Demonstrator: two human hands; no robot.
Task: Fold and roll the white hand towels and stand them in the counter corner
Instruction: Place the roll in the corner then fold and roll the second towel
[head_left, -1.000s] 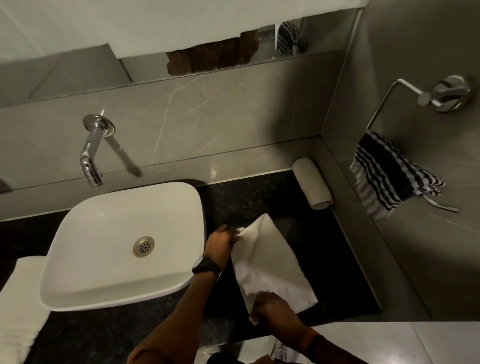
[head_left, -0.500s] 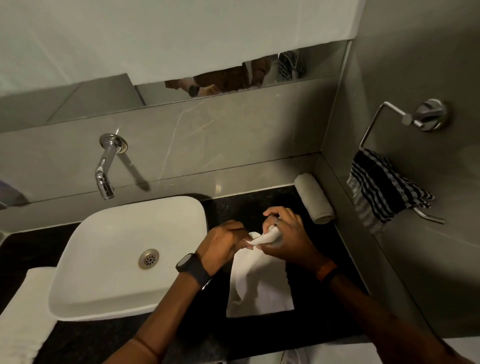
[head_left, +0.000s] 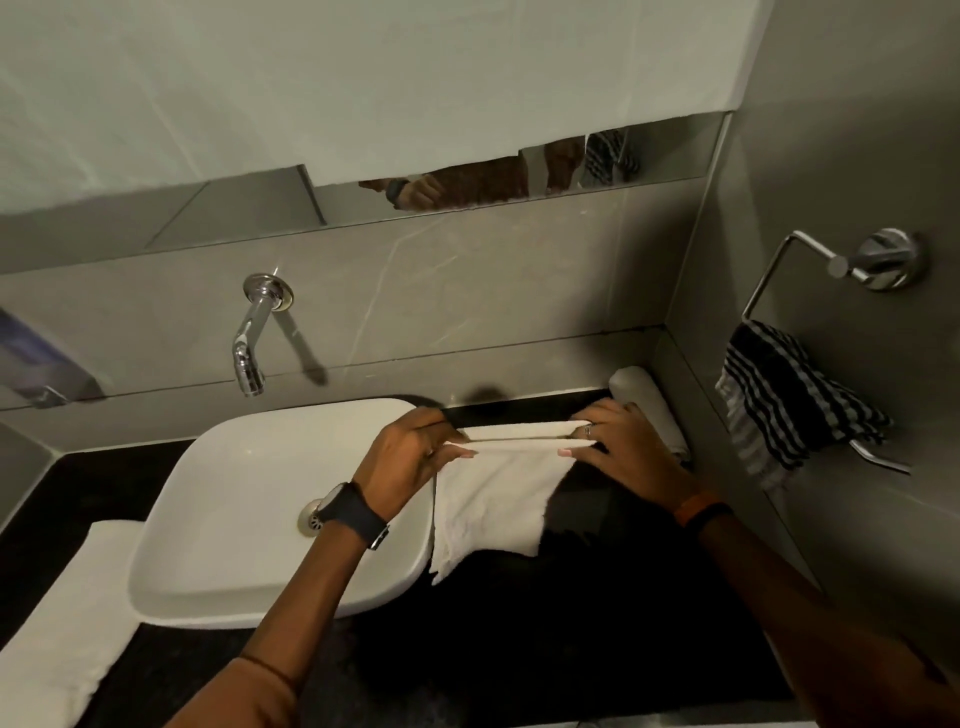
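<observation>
the black counter (head_left: 545, 639) is hemmed in: the white basin (head_left: 249, 514) takes up its left half, the grey side wall closes it on the right, and the tiled back wall runs behind, so the only open stretch is the dark patch between basin and wall, bare toward the near edge. in the back right corner a rolled towel (head_left: 641, 395) lies against the wall, partly hidden by the right hand. a chrome tap (head_left: 252, 343) juts from the back wall over the basin, a striped cloth (head_left: 779, 405) hangs from a chrome ring (head_left: 810, 275) on the side wall, and a folded white towel (head_left: 57, 629) lies left of the basin. the left hand (head_left: 410, 462), a watch on its wrist, and the right hand (head_left: 628, 452), an orange band on its wrist, each pinch one end of the white hand towel (head_left: 498, 493), holding its folded top edge taut between them, the rest draping onto the counter just beside the basin's rim.
</observation>
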